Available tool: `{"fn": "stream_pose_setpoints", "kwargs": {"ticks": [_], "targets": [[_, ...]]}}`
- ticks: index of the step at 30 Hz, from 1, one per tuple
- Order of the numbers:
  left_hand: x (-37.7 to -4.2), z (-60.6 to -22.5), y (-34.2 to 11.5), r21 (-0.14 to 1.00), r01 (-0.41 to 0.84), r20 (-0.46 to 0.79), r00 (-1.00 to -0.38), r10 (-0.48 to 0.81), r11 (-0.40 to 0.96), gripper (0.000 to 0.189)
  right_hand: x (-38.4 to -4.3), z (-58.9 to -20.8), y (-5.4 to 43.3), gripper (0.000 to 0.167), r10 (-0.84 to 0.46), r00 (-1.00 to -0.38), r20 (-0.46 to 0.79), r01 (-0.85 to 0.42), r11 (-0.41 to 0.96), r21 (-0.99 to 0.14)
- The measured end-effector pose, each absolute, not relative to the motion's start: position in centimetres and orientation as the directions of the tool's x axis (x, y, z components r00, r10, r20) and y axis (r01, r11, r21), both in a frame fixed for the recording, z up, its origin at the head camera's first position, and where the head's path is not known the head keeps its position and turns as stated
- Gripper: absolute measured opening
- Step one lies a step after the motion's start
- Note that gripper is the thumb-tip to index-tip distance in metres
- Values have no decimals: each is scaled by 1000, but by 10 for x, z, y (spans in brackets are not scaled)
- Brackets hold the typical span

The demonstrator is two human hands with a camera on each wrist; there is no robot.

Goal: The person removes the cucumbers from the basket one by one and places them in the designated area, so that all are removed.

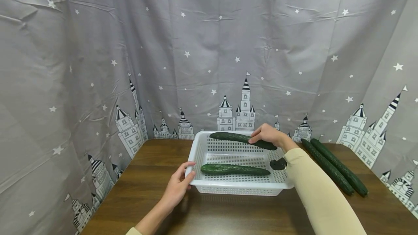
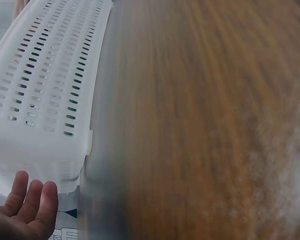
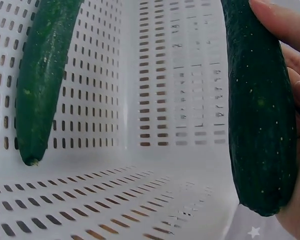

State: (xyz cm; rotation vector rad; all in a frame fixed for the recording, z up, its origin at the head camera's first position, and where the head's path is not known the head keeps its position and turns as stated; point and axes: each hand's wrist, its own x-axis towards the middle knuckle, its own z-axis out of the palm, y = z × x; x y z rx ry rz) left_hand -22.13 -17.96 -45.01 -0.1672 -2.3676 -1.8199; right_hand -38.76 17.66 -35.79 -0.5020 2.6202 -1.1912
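A white perforated plastic basket (image 1: 240, 185) stands on the wooden table. At its left end my left hand (image 1: 176, 185) grips the rim, thumb on top; the left wrist view shows fingertips (image 2: 49, 197) against the basket's outer side. Over the back part of the basket, my right hand (image 1: 269, 135) holds a dark green cucumber (image 1: 230, 136) between thumb and fingers. That cucumber slants down to the right, and its blunt end fills the right side of the right wrist view. Another cucumber (image 1: 235, 169) lies lengthwise on the basket floor, near the front wall.
Two more cucumbers (image 1: 339, 168) lie side by side on the table (image 1: 228, 213), right of the basket and beyond my right forearm. A grey curtain (image 1: 202, 39) with stars and castles hangs behind the table and at both sides. Something small and black (image 1: 278, 164) shows beside my right sleeve.
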Motion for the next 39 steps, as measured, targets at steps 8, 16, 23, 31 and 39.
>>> {"fn": "stream_pose_setpoints", "kwargs": {"ticks": [8,16,23,31,39], "targets": [[-221,-451,-181,948,185,190,-982,7,261,36,-388,-349,188,43,-381,-924,-23,-224,590,-775],[-223,-452,-180,953,174,181,-983,-7,249,36,-383,-339,203,44,-344,-939,8,-229,608,-760],[-226,-455,-180,952,167,176,-984,-13,256,36,-381,-335,221,49,-300,-954,0,-187,594,-783],[-225,-452,-179,950,172,181,-984,-9,259,36,-373,-331,241,52,-244,-970,12,-165,616,-770],[-224,-452,-180,950,174,180,-984,2,260,34,-366,-331,260,53,-211,-977,30,-161,640,-751]]}}
